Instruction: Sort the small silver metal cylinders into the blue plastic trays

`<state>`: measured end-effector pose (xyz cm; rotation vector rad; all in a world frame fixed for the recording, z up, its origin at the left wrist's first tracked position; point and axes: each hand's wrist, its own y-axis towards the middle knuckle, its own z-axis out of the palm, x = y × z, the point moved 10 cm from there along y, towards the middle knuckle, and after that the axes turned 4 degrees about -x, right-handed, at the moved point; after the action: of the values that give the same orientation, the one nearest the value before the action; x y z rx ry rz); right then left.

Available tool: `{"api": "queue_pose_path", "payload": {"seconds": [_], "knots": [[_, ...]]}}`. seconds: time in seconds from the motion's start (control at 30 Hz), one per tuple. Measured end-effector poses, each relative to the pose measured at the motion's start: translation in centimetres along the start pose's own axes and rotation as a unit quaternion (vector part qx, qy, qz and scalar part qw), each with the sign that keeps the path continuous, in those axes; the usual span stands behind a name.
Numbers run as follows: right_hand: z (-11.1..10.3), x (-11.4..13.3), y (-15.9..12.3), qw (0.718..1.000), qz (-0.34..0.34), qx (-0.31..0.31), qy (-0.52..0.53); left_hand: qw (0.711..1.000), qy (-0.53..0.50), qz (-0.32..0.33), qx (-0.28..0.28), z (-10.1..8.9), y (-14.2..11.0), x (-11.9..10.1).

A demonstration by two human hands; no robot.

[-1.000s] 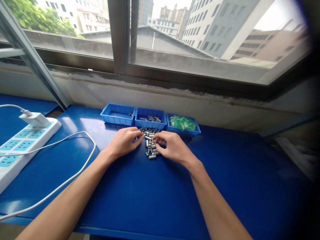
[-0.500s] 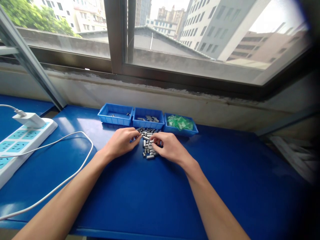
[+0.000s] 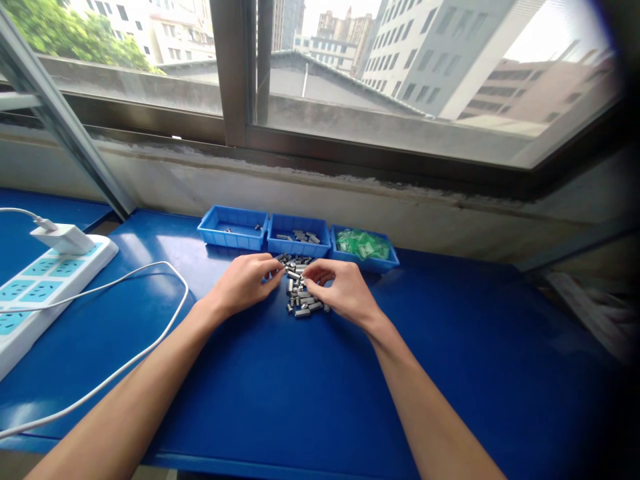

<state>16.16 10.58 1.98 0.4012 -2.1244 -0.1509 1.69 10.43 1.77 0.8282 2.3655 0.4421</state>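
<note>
A heap of small grey metal cylinders (image 3: 300, 293) lies on the blue table (image 3: 310, 393), just in front of three blue trays. My left hand (image 3: 245, 283) rests at the heap's left edge, its fingertips pinched together on pieces at the top of the pile. My right hand (image 3: 340, 290) sits at the heap's right side with fingers curled and tips pressed into the cylinders. What each pinch holds is too small to make out. The left tray (image 3: 233, 229) holds a few cylinders, the middle tray (image 3: 299, 237) holds several, and the right tray (image 3: 364, 248) holds green packets.
A white power strip (image 3: 45, 287) with a plugged white charger (image 3: 63, 238) lies at the left. Its white cable (image 3: 130, 360) loops across the table toward the front edge. A grey wall and a window sill run behind the trays.
My right hand has slid slightly toward me and to the right along the heap, uncovering more cylinders. The left hand has stayed at the heap's left edge. The view shifted a little.
</note>
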Motion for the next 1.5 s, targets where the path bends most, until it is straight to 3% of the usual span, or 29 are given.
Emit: {"api": "queue_pose_path", "payload": {"seconds": [0.1, 0.2, 0.3, 0.37, 0.7, 0.97, 1.07, 1.13, 1.2, 1.3, 1.4, 1.5], "knots": [[-0.4, -1.3, 0.1, 0.98, 0.087, -0.03, 0.177, 0.999, -0.039, -0.015, -0.022, -0.5, 0.2, -0.1], [0.2, -2.6, -0.1, 0.922, 0.172, -0.039, 0.346, 0.995, -0.079, -0.019, -0.05, -1.1, 0.4, -0.4], [0.9, -3.5, -0.4, 0.868, 0.226, -0.044, 0.439, 0.992, -0.101, -0.021, -0.075, -1.7, 0.5, -0.7], [1.3, -3.9, -0.5, 0.848, 0.241, -0.047, 0.469, 0.989, -0.111, -0.027, -0.092, -2.0, 0.5, -0.8], [3.4, -3.5, -0.7, 0.851, 0.237, -0.037, 0.467, 0.967, -0.229, -0.038, -0.104, -1.5, 0.3, -1.4], [3.6, -3.5, -0.8, 0.848, 0.234, -0.045, 0.474, 0.94, -0.321, -0.076, -0.083, -0.8, 0.2, -1.0], [3.5, -3.5, -0.8, 0.865, 0.23, -0.042, 0.444, 0.946, -0.297, -0.08, -0.102, -1.2, 0.2, -1.0], [3.0, -3.4, -0.6, 0.891, 0.212, -0.047, 0.398, 0.955, -0.268, -0.073, -0.107, -1.5, 0.4, -0.9], [1.7, -2.9, -0.3, 0.936, 0.165, -0.066, 0.303, 0.968, -0.204, -0.066, -0.131, -2.4, 0.4, -0.1], [-0.1, -0.7, -0.1, 0.992, 0.052, -0.079, 0.08, 0.97, -0.028, -0.082, -0.225, -5.2, -0.2, 2.3], [0.1, 1.1, -0.3, 0.994, -0.033, -0.045, -0.093, 0.952, 0.049, -0.119, -0.277, -7.1, -1.0, 5.3], [0.9, 1.2, -0.6, 0.981, -0.057, -0.018, -0.184, 0.947, 0.063, -0.138, -0.284, -7.5, -1.3, 7.2]]}}
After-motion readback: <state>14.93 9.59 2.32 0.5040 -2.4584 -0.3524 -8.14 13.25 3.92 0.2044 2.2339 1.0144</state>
